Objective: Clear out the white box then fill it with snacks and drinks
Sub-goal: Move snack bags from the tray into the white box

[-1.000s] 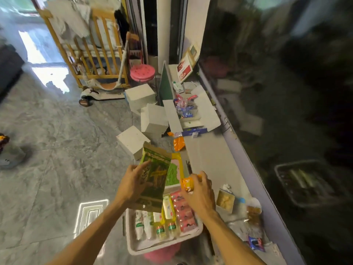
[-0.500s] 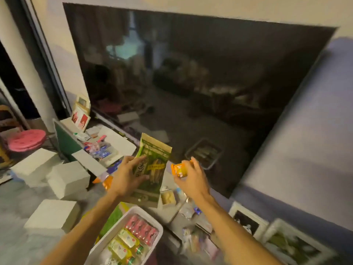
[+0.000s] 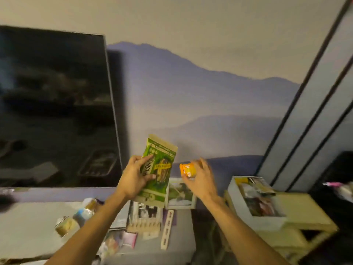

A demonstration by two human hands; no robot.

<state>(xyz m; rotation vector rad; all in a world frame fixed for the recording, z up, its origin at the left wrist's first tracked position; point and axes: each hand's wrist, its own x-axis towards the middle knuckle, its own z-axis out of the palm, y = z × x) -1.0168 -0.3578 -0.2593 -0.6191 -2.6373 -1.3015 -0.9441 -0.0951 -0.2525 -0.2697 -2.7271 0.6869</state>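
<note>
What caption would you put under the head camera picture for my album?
Left hand holds a green snack bag, right hand a small orange packet, before a mountain mural.

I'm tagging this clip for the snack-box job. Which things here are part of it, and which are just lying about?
Part of the job:
- green snack pouch, gripped by the left hand
- small orange packet, pinched by the right hand

Lying about:
- television
- framed photo
- wooden strip
- pale stool
</note>
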